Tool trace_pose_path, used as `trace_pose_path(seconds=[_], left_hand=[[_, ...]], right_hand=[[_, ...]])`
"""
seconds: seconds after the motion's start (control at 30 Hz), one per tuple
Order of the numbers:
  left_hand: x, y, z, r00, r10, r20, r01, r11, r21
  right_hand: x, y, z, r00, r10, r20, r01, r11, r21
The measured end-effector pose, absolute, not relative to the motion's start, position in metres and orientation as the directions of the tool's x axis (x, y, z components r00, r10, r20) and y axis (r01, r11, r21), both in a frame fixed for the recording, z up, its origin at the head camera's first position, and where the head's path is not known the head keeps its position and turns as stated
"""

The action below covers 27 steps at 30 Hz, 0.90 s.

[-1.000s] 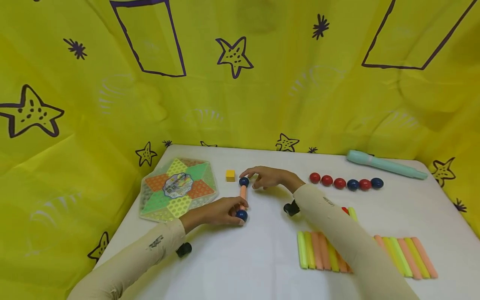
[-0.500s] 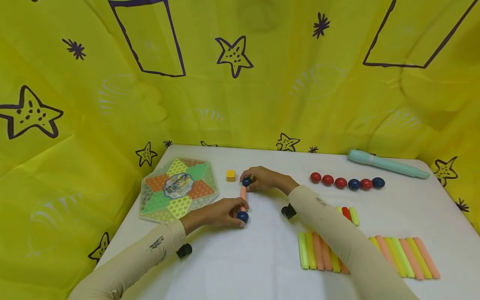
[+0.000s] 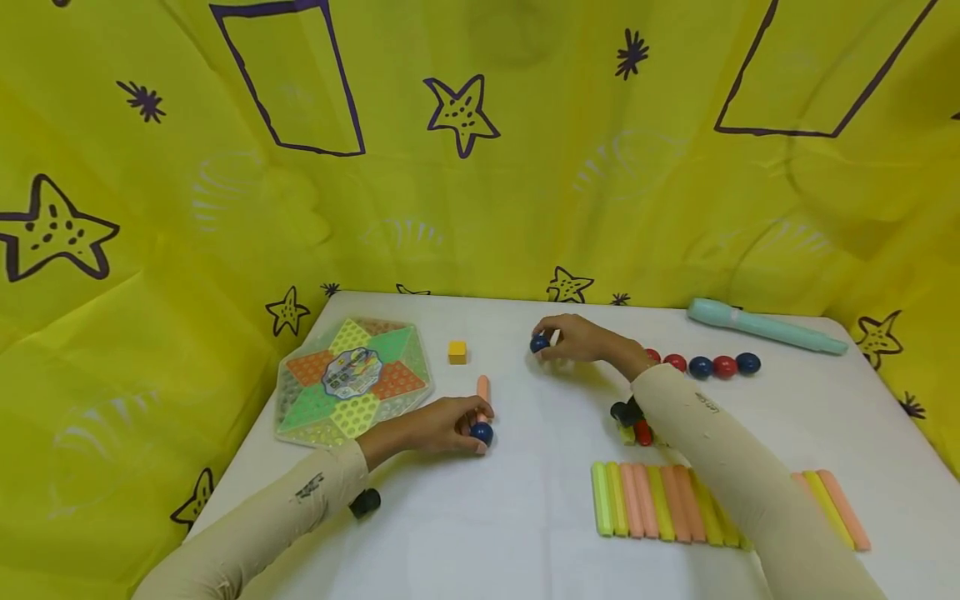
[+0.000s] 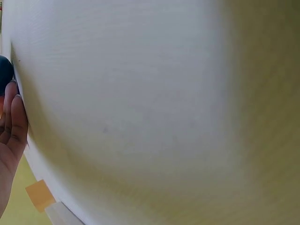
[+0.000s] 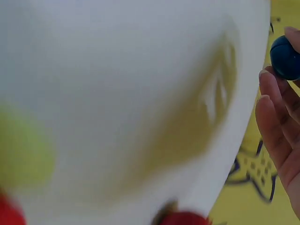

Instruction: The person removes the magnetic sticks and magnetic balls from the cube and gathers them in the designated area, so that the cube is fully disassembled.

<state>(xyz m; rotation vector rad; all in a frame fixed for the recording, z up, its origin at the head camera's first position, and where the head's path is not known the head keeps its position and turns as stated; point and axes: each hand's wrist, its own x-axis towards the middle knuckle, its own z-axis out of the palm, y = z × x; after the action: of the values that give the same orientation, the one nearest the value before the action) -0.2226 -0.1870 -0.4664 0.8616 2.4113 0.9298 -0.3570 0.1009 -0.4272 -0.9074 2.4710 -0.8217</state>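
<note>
My left hand (image 3: 444, 423) grips a dark blue ball (image 3: 482, 433) low over the white table, thumb on its near side. An orange stick (image 3: 483, 387) runs away from that ball; the fingers hide where the two meet. To the right and farther back, my right hand (image 3: 585, 339) pinches a second blue ball (image 3: 539, 343) between thumb and fingers, apart from the stick. The right wrist view shows this blue ball (image 5: 285, 58) at the fingertips. Only part of the left hand (image 4: 10, 126) appears in the left wrist view.
A hexagonal board game case (image 3: 303, 392) lies left, near a yellow cube (image 3: 457, 352). Red and blue balls (image 3: 724, 367) line up behind the right arm. Coloured sticks (image 3: 651, 500) lie in a row at front right. A teal tube (image 3: 772, 327) rests at the back.
My right hand has taken hold of the far blue ball, drawn it off the orange stick's far end and carried it right. My left hand stays nearly in place on the near ball.
</note>
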Motion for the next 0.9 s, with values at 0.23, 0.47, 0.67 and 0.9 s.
trace_pose_path(seconds=[0.23,0.47,0.67,0.9], left_hand=[[-0.221,-0.187,-0.464,-0.723,0.672,-0.159,0.399,0.594,0.698],[-0.221,-0.185,-0.464,-0.724,0.668,-0.172,0.39,0.602,0.697],[-0.221,-0.184,-0.463,-0.719,0.677,-0.16,0.399,0.59,0.703],[-0.222,-0.184,-0.464,-0.717,0.678,-0.162,0.4,0.591,0.701]], right_hand=[[-0.367,0.16,-0.42,-0.821,-0.547,-0.165,-0.364,0.723,-0.588],[-0.367,0.186,-0.429,-0.836,-0.521,-0.175,-0.36,0.76,-0.541],[-0.369,0.193,-0.44,-0.838,-0.492,-0.236,-0.329,0.801,-0.501],[-0.369,0.194,-0.438,-0.828,-0.491,-0.271,-0.326,0.814,-0.481]])
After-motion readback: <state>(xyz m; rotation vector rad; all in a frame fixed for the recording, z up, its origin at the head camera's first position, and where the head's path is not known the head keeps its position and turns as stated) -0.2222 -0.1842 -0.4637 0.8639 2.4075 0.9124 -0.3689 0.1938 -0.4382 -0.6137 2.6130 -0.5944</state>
